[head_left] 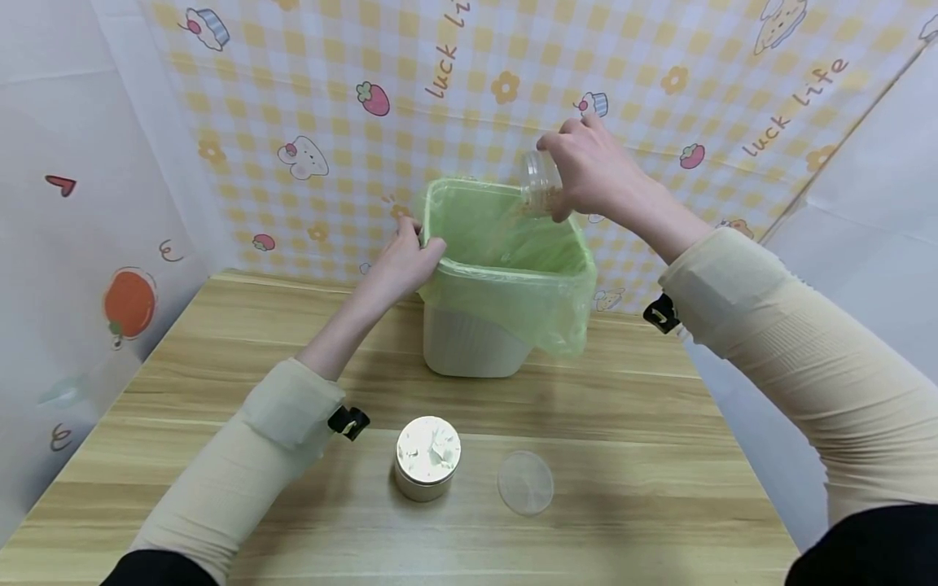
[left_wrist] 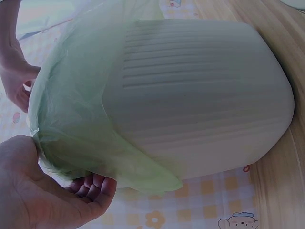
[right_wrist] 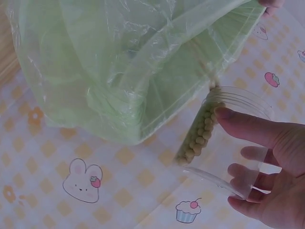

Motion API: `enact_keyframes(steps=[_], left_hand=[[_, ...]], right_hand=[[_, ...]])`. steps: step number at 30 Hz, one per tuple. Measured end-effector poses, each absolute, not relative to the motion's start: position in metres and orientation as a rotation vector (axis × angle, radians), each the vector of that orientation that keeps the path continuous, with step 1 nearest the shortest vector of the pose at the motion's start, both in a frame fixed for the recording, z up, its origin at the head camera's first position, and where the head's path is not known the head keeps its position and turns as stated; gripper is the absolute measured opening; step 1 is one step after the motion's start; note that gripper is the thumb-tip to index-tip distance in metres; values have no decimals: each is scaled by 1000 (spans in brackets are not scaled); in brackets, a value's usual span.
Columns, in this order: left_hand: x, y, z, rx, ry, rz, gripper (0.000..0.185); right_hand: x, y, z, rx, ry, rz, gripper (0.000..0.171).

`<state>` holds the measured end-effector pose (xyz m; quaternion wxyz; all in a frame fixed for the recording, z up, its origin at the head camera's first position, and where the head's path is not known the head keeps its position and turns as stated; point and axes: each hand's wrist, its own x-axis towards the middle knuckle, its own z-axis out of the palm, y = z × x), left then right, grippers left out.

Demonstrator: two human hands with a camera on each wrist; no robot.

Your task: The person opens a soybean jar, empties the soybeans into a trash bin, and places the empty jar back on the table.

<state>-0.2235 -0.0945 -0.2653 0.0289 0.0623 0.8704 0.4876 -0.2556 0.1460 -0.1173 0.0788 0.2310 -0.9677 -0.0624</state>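
Clear jar (right_wrist: 238, 167) is held tipped over the bin's back R edge by the R grip (head_left: 595, 175), thumb & fingers wrapped round its sides; whether the rim is touched can't be told. Mouth is aimed into the green liner (head_left: 506, 297) of the white bin (head_left: 472, 342), apparently so the small round pellets (right_wrist: 198, 140), lined along the jar's lower wall, are poured in; a blurred streak is seen below the lip. Rim + liner are pinched at the L side by the L grip (head_left: 405, 259), presumably b/c a light bin could shift or the liner slip. Liner is folded over the rim, hanging lower at R front, likely for a firmer hold. On the bench (head_left: 645, 480), a metal tin (head_left: 427, 464) & clear disc (head_left: 525, 483), poss. the jar's lid, are set nearer the person, prob. out of the way.
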Motion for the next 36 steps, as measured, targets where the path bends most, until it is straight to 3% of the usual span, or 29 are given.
enact_keyframes(steps=[36], left_hand=[[-224,-93,-266,192,2674,1506,64]], right_hand=[[-250,138,-117,703,-2867,-314,94]])
